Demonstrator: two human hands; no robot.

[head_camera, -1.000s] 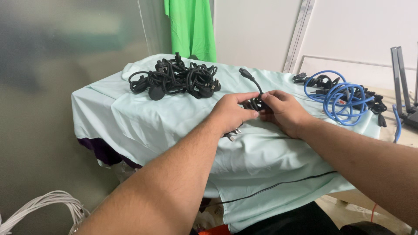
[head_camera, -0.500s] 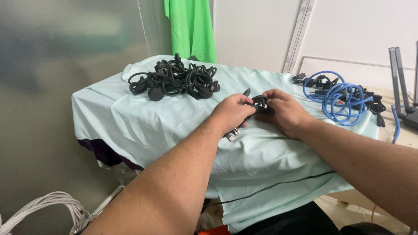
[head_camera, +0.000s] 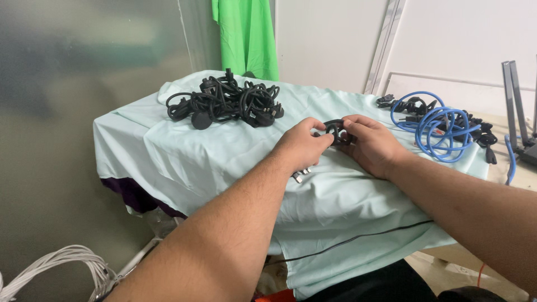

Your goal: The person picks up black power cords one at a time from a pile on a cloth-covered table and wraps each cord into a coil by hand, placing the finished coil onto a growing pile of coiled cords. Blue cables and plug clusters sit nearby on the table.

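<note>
A table point(head_camera: 184, 162) draped in a pale green cloth fills the middle of the frame. On its upper left lies a heap of black cables point(head_camera: 224, 103); at the upper right, blue cables point(head_camera: 442, 126) lie coiled. At centre, the left hand point(head_camera: 302, 148) and right hand point(head_camera: 372, 145) meet, both pinching a small black cable point(head_camera: 334, 130) looped between their fingertips, just above the cloth. A plug point(head_camera: 301, 175) pokes out under the left hand.

Left hand point(head_camera: 302, 146) and right hand point(head_camera: 372, 144) pinching small coiled black cable point(head_camera: 334, 130), pale green cloth point(head_camera: 224, 151), black cable heap point(head_camera: 226, 103) behind, blue coils point(head_camera: 442, 126) at right
</note>
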